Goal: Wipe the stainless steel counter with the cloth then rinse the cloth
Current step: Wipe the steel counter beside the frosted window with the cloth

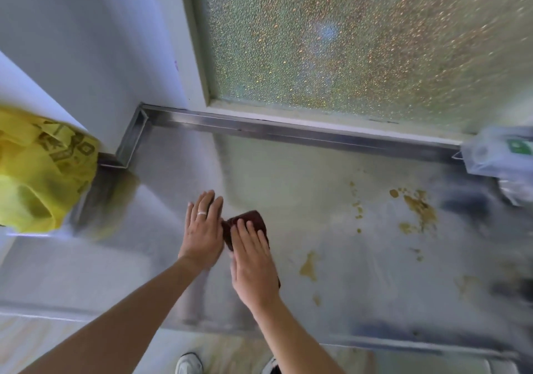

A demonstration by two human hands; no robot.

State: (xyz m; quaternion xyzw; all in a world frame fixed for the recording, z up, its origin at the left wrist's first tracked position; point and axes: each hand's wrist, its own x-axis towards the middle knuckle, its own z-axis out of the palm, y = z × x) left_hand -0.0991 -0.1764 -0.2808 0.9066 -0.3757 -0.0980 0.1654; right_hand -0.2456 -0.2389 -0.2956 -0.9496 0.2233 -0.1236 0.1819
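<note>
The right hand point(253, 261) covers most of the dark red cloth point(248, 220). The yellow bag point(43, 177) and clear plastic package point(501, 157) are cut by the edges, their print too blurred to read.

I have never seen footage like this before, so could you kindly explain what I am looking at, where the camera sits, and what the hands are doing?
There is no machine: a person wears a wide-angle camera on the head, looking down at their own arms. Both hands lie flat with straight fingers. The right hand presses a dark red cloth onto the stainless steel counter; the left hand, wearing a ring, rests beside it, touching the cloth's edge. Yellowish-brown smears soil the counter to the right. A yellow bag sits at left, a clear plastic bag at right, below a frosted window.
</note>
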